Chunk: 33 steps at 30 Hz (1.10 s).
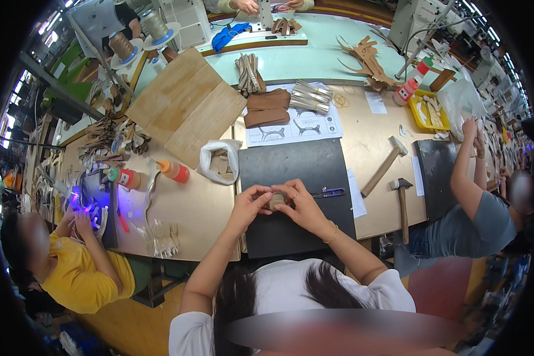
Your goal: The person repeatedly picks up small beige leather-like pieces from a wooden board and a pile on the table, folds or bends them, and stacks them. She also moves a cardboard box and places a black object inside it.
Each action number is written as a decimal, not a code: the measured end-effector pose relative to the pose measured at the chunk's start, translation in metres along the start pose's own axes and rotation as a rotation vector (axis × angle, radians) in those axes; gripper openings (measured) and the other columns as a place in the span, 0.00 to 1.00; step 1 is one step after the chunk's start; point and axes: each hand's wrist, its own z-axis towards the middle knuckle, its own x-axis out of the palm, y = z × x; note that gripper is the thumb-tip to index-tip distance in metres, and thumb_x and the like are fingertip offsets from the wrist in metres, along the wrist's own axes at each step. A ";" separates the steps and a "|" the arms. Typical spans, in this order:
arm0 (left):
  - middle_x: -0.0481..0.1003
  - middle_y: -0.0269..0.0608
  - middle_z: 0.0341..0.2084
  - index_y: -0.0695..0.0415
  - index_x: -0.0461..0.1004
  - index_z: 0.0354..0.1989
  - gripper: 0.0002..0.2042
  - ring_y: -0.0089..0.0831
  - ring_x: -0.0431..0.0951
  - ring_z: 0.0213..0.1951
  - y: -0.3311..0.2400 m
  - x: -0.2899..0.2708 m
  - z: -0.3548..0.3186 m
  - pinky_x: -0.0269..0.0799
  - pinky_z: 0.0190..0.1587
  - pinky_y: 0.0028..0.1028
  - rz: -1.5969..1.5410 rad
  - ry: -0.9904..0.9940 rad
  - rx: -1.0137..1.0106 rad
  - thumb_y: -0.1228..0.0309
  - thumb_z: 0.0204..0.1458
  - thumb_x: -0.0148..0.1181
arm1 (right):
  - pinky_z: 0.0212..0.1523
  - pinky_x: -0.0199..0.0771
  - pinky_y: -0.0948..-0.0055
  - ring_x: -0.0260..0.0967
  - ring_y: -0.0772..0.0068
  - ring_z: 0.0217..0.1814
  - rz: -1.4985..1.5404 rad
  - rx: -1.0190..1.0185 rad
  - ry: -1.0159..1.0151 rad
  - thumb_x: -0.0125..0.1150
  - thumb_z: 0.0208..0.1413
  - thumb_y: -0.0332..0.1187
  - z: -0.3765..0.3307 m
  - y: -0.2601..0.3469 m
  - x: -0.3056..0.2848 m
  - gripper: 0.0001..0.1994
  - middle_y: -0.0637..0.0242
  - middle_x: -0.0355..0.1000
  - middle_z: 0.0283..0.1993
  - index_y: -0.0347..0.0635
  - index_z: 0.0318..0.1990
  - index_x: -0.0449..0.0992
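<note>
- Black mat [285, 243] covers part of the bench [202, 234] before you.
- Your left hand [253, 205] and right hand [301, 205] are together, both closed on one small tan piece [276, 200] over the mat.
- Purple snips [333, 193] lie near your right hand.
</note>
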 end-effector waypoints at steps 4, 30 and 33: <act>0.77 0.37 0.33 0.60 0.73 0.44 0.09 0.25 0.80 0.32 -0.005 -0.005 -0.002 0.81 0.34 0.24 -0.155 -0.013 -0.148 0.68 0.60 0.56 | 0.41 0.74 0.72 0.71 0.68 0.40 -0.215 -0.183 -0.044 0.65 0.52 0.26 -0.001 -0.004 0.007 0.19 0.61 0.62 0.50 0.42 0.53 0.73; 0.78 0.39 0.34 0.63 0.76 0.47 0.12 0.24 0.79 0.33 -0.006 -0.002 -0.012 0.79 0.32 0.22 0.022 -0.106 0.082 0.69 0.60 0.56 | 0.41 0.74 0.79 0.70 0.79 0.39 0.021 -0.013 -0.085 0.67 0.51 0.25 0.004 0.006 0.012 0.18 0.68 0.69 0.39 0.43 0.51 0.78; 0.78 0.39 0.34 0.63 0.76 0.47 0.13 0.24 0.79 0.34 -0.007 -0.004 -0.014 0.79 0.32 0.22 0.010 -0.086 0.059 0.68 0.60 0.56 | 0.41 0.74 0.78 0.70 0.78 0.39 0.000 0.001 -0.089 0.67 0.51 0.25 0.004 0.008 0.012 0.18 0.68 0.69 0.39 0.44 0.51 0.78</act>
